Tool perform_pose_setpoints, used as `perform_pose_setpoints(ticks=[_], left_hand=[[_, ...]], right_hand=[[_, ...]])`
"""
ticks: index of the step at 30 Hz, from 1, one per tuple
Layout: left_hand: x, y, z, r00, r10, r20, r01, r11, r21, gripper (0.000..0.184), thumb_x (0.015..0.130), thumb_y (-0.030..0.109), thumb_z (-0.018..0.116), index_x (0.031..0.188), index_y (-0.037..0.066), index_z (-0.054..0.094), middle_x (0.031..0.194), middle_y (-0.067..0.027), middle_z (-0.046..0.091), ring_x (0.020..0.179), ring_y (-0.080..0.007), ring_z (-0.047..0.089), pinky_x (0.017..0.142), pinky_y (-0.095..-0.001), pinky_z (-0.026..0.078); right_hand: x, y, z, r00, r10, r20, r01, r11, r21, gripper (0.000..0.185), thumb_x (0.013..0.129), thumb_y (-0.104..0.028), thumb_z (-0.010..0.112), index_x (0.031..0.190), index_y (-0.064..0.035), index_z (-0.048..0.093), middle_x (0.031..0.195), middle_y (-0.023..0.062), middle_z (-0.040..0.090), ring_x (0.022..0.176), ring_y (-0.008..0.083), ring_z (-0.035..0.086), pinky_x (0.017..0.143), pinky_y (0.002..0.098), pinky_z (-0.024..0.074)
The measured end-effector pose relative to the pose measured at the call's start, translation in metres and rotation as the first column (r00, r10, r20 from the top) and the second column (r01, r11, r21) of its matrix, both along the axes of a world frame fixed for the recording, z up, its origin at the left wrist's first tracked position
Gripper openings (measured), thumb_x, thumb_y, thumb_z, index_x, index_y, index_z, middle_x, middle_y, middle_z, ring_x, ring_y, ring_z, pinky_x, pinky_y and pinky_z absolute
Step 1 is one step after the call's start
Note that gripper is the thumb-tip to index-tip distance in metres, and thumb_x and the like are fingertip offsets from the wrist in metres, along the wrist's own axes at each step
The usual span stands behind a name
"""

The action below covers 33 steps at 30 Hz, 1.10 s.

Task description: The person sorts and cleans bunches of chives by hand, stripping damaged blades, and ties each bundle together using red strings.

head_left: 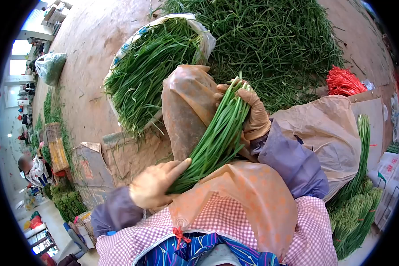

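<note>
A bundle of long green stalks [215, 137] lies slantwise over my lap, its pale cut ends pointing up and away from me. My right hand [252, 110], in a tan glove, is wrapped round the bundle near those ends. My left hand [157, 184], bare and slightly blurred, is at the leafy lower end, its thumb stretched along the leaves and its other fingers partly hidden. An orange-tinted plastic apron [248, 186] covers my lap, and translucent plastic [186, 106] covers my knee.
A white sack [207, 44] full of greens stands ahead left, beside a large heap of greens [275, 44]. Red ties [345, 82] lie at right, above tied bundles [354, 217]. At far left are a green-filled bag [51, 68], a wooden stool [56, 146] and another person [34, 170].
</note>
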<state>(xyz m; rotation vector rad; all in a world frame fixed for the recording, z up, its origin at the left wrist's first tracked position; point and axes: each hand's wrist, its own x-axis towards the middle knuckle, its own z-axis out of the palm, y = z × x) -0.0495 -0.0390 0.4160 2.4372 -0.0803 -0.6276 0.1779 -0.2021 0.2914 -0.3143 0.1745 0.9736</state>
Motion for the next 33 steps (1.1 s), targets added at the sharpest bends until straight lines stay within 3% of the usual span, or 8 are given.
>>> perform_pose_setpoints(ticks=[7,15,19,23,25,29,31,33], left_hand=[[0.079,0.041,0.014,0.803,0.578,0.146,-0.391,0.695,-0.603,0.092,0.073,0.029,0.084,0.146,0.004,0.034,0.137,-0.0169,0.051,0.123,-0.0301,0.052,0.103,-0.0471,0.040],[0.131,-0.041,-0.072,0.887,0.064,-0.457,-0.455,0.285,-0.844,0.097,0.072,0.027,0.083,0.148,0.003,0.028,0.141,-0.0089,0.043,0.131,-0.0203,0.040,0.111,-0.0339,0.029],[0.123,-0.049,-0.075,0.884,0.096,-0.458,-0.467,0.209,-0.859,0.099,0.071,0.022,0.083,0.150,0.002,0.026,0.146,-0.0084,0.041,0.135,-0.0188,0.037,0.112,-0.0331,0.027],[0.127,-0.046,-0.076,0.855,0.076,-0.513,-0.509,0.313,-0.802,0.102,0.069,0.019,0.084,0.150,0.001,0.025,0.145,-0.0080,0.042,0.133,-0.0187,0.039,0.112,-0.0327,0.027],[0.127,-0.046,-0.074,0.847,0.083,-0.525,-0.520,0.329,-0.788,0.102,0.069,0.018,0.084,0.150,0.001,0.025,0.144,-0.0077,0.044,0.132,-0.0184,0.040,0.112,-0.0325,0.028],[0.121,-0.047,-0.072,0.834,0.146,-0.532,-0.550,0.296,-0.781,0.096,0.070,0.015,0.083,0.148,0.000,0.029,0.139,-0.0070,0.048,0.127,-0.0176,0.044,0.109,-0.0322,0.032],[0.123,-0.045,-0.070,0.822,0.157,-0.547,-0.568,0.290,-0.770,0.093,0.070,0.013,0.082,0.147,0.000,0.031,0.136,-0.0065,0.049,0.125,-0.0172,0.045,0.108,-0.0322,0.033],[0.125,-0.046,-0.071,0.815,0.155,-0.559,-0.578,0.286,-0.764,0.091,0.071,0.013,0.082,0.145,0.000,0.033,0.133,-0.0064,0.051,0.122,-0.0166,0.047,0.107,-0.0319,0.035]], right_hand=[[0.003,-0.010,0.008,0.958,0.029,0.284,-0.055,0.995,0.084,0.049,0.085,-0.016,0.067,0.129,-0.0064,0.047,0.107,0.0171,0.065,0.094,0.0300,0.067,0.083,0.0431,0.0578],[0.005,-0.041,0.036,0.904,0.174,0.391,-0.192,0.981,0.008,0.064,0.082,-0.011,0.068,0.139,-0.0082,0.040,0.118,0.0164,0.061,0.108,0.0260,0.061,0.093,0.0387,0.0521],[0.064,-0.063,0.034,0.727,0.115,0.677,0.082,0.964,-0.252,0.078,0.091,-0.067,0.041,0.148,-0.0148,0.031,0.135,0.0153,0.053,0.124,0.0236,0.052,0.103,0.0389,0.0440],[0.072,-0.054,0.054,0.202,0.357,0.912,0.283,0.870,-0.403,0.076,0.095,-0.067,0.031,0.143,-0.0085,0.042,0.136,0.0119,0.054,0.133,0.0232,0.043,0.111,0.0397,0.0303],[0.043,-0.052,0.042,0.083,0.525,0.847,-0.095,0.850,-0.518,0.076,0.097,-0.062,0.029,0.141,-0.0019,0.043,0.134,0.0117,0.056,0.129,0.0265,0.046,0.113,0.0412,0.0267],[0.063,-0.064,0.039,0.642,0.172,0.748,0.258,0.869,-0.422,0.069,0.097,-0.060,0.038,0.134,-0.0037,0.049,0.120,0.0095,0.063,0.116,0.0187,0.057,0.103,0.0363,0.0381],[0.067,-0.075,0.036,0.579,0.147,0.802,0.261,0.899,-0.352,0.041,0.099,-0.037,0.053,0.123,-0.0047,0.059,0.104,0.0054,0.065,0.097,0.0118,0.058,0.089,0.0274,0.0439],[0.063,-0.081,0.040,0.496,0.452,0.742,0.072,0.830,-0.553,0.052,0.095,-0.047,0.056,0.120,-0.0020,0.060,0.104,0.0048,0.067,0.096,0.0130,0.061,0.087,0.0283,0.0466]])
